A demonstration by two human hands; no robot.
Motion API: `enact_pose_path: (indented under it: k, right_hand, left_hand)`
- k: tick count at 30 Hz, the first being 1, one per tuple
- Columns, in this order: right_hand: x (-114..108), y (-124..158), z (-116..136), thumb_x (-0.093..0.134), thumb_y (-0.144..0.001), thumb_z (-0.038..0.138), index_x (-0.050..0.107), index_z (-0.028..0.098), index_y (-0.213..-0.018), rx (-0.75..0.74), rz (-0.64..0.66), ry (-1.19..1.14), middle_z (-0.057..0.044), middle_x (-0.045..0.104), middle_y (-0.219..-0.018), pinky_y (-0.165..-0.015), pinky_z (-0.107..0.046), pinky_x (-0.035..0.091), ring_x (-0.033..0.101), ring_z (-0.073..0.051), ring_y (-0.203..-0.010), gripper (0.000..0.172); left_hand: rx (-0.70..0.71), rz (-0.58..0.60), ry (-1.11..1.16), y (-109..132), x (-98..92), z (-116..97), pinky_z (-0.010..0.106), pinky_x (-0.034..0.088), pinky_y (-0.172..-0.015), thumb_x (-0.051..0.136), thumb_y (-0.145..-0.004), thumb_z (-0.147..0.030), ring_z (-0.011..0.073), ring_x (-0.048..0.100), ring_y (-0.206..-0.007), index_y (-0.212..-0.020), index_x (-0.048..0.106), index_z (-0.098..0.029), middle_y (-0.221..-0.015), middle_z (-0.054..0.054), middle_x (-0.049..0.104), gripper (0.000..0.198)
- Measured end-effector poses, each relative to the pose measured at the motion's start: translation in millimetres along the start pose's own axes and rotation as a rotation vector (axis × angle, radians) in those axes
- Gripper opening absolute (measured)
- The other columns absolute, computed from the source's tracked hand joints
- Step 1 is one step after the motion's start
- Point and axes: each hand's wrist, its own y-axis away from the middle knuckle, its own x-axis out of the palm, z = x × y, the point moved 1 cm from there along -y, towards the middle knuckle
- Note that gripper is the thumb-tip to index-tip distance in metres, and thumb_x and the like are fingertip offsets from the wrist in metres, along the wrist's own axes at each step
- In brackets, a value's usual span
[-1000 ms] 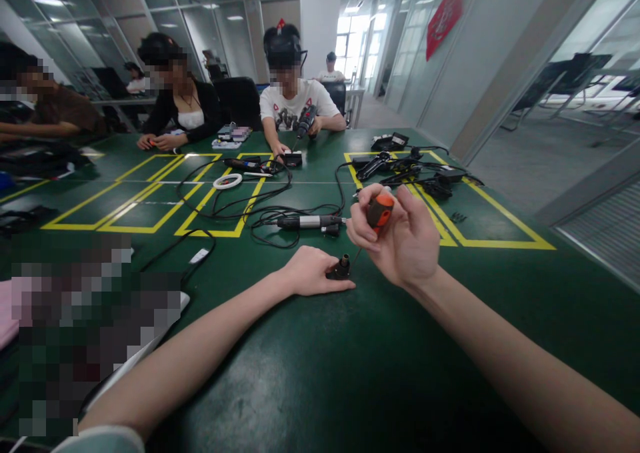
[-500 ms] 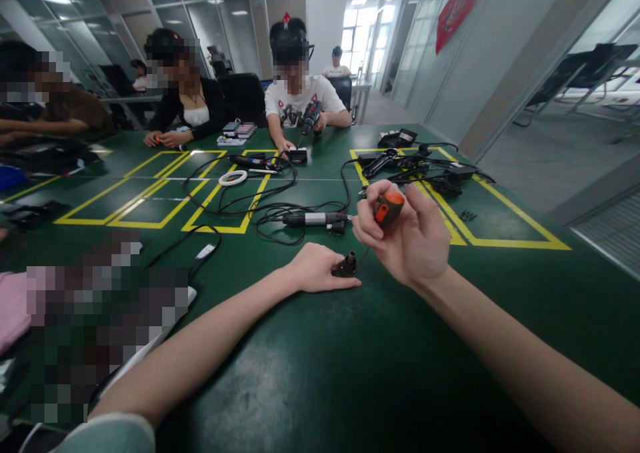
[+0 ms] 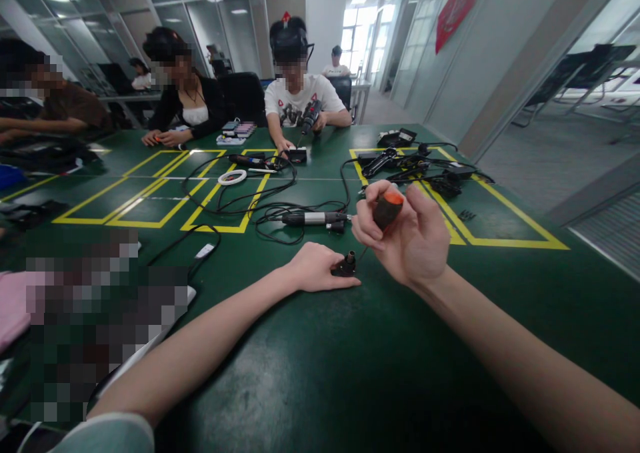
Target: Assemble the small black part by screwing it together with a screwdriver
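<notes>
Between the left hand's (image 3: 315, 267) thumb and fingers: small black part (image 3: 345, 266), pinched down at the table (image 3: 300, 366). Just right of those fingertips, right hand (image 3: 413, 243) has fingers curled round a screwdriver (image 3: 387, 213), shaft slanting toward the part; tip contact unclear. Beyond left fingers: grey-black tool (image 3: 316, 219).

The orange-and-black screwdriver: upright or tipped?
Tipped: the orange-and-black screwdriver leans in the right hand, its thin shaft slanting down leftward from the handle.

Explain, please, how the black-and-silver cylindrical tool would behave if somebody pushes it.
The black-and-silver cylindrical tool looks rigid, having a straight body. Its rounded sides suggest it could roll. The loosely looped black cable beside it looks floppy and may drag.
</notes>
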Motion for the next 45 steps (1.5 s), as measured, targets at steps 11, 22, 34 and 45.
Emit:
enact_pose_path:
  k: [11, 22, 34, 45]
  right_hand:
    - [3.2, -1.6, 2.4, 0.063, -0.09, 0.07, 0.057, 0.021, -0.066, 0.024, 0.001, 0.051, 0.005, 0.039, -0.05, -0.04, -0.025, 0.023, 0.03, -0.01, -0.043, 0.055]
    - [2.4, -0.7, 0.6, 0.07, -0.088, 0.061, 0.054, 0.022, -0.07, -0.003, -0.015, -0.011, 0.005, 0.044, -0.053, -0.042, -0.023, 0.024, 0.032, -0.01, -0.044, 0.045]
    - [3.4, 0.9, -0.1, 0.074, -0.081, 0.064, 0.054, 0.024, -0.078, -0.004, -0.044, 0.003, 0.006, 0.043, -0.053, -0.042, -0.024, 0.023, 0.029, -0.011, -0.044, 0.044]
    - [2.8, -1.5, 0.9, 0.064, -0.087, 0.074, 0.056, 0.022, -0.07, 0.02, -0.02, 0.027, 0.006, 0.039, -0.052, -0.04, -0.024, 0.023, 0.029, -0.01, -0.043, 0.056]
  left_hand:
    - [-0.007, 0.005, 0.002, -1.1, -0.8, -0.7, 0.028, 0.022, -0.055, 0.059, -0.091, -0.07, 0.0129, 0.051, -0.053, -0.061, 0.053, -0.018, -0.057, -0.001, 0.056, 0.06]
    - [-0.009, 0.021, -0.021, -1.1, -1.7, -1.4, 0.027, 0.021, -0.056, 0.058, -0.092, -0.07, 0.0127, 0.052, -0.054, -0.064, 0.054, -0.018, -0.059, 0.0, 0.059, 0.06]
    - [0.005, -0.008, 0.007, -0.6, 0.6, 0.3, 0.027, 0.023, -0.056, 0.059, -0.091, -0.07, 0.0127, 0.052, -0.054, -0.063, 0.054, -0.018, -0.058, 0.0, 0.055, 0.059]
    - [-0.005, -0.006, 0.008, -0.7, 0.0, -0.5, 0.027, 0.023, -0.055, 0.06, -0.091, -0.068, 0.0122, 0.05, -0.053, -0.064, 0.054, -0.018, -0.058, -0.001, 0.056, 0.058]
